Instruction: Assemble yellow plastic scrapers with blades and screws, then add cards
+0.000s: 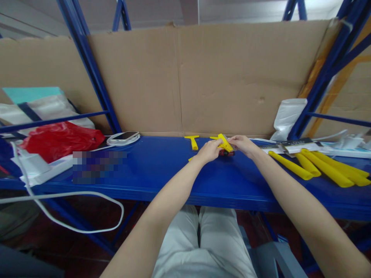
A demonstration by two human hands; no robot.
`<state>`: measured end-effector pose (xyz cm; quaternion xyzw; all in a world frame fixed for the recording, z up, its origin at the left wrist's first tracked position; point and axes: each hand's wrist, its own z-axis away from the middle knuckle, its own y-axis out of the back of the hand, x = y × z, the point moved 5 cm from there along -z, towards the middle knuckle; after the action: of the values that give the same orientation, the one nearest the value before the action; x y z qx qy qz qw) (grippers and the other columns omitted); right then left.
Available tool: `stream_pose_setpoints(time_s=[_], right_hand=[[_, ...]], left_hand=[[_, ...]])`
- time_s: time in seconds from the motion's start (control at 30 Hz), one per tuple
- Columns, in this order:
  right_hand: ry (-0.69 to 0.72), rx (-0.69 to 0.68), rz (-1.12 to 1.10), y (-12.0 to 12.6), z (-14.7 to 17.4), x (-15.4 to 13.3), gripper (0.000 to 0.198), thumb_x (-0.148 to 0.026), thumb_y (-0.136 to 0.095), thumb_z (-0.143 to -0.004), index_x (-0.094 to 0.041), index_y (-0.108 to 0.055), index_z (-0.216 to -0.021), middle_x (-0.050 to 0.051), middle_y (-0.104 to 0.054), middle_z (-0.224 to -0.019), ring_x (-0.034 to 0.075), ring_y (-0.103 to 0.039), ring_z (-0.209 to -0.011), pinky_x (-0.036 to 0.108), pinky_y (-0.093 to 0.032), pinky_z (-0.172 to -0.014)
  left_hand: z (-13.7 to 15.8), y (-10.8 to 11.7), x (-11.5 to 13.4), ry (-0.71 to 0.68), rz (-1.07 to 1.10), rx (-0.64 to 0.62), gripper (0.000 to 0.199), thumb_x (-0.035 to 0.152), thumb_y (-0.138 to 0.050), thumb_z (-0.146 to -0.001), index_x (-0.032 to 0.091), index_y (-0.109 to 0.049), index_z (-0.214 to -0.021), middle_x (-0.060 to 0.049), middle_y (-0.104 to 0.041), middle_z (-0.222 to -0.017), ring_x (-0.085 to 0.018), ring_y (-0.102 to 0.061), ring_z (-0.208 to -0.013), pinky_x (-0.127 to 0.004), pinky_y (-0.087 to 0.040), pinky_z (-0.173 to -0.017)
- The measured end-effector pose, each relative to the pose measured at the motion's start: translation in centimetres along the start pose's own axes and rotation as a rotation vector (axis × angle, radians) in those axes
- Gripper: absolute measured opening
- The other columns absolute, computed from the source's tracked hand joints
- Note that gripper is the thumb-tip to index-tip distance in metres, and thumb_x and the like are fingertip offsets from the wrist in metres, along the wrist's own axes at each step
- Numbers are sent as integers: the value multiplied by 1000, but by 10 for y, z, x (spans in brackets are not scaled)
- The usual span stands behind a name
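My left hand (209,150) and my right hand (242,144) meet over the blue shelf (156,170), both gripping a small yellow plastic piece (225,143). Something dark red shows just beneath it, between my fingers. A yellow T-shaped piece (192,140) lies on the shelf just left of my left hand. Another bit of yellow peeks out below my left wrist.
Several long yellow tubes (319,168) lie at the right beside white boxes and a white bag (286,117). A phone (125,136) on a coiled white cable and a red plastic bag (59,139) sit at the left. Cardboard (226,77) backs the shelf.
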<state>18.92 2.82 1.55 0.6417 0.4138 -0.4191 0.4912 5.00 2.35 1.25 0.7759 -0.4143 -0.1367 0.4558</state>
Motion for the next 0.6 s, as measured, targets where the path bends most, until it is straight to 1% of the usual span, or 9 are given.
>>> stream_pose_setpoints(time_s=[0.1,0.27,0.37,0.6], right_hand=[[10,-54,56,0,2,-2,20,-13,-54,-78,-15,-54,-58,-4,-46,-45,6,-36,-43,20,-27,-45],[43,3,67,-1,5,-5,24,-7,-52,-78,-15,-49,-56,-5,-46,-44,5,-37,-42,19,-28,-45],[47,18,30,-3,6,-4,24,-7,-53,-78,-16,-48,-56,-6,-44,-42,5,-36,-40,19,-27,-44],[4,8,-104,-9,4,2,25,-17,-63,-75,-17,-46,-56,-7,-41,-38,5,-33,-37,19,-26,-41]], left_hand=[[-1,0,-1,2,1,5,22,15,-49,-84,17,-57,-104,-10,-65,-108,-22,-59,-103,-33,-45,-87],[-1,0,-3,7,3,-2,21,15,-49,-84,18,-58,-103,-8,-65,-108,-21,-59,-102,-33,-45,-88],[0,1,-4,2,-3,-1,22,14,-49,-83,19,-59,-103,-7,-65,-108,-20,-59,-103,-33,-45,-89],[0,0,-5,-2,4,3,23,16,-49,-83,19,-59,-104,-7,-64,-111,-21,-58,-105,-34,-45,-89]])
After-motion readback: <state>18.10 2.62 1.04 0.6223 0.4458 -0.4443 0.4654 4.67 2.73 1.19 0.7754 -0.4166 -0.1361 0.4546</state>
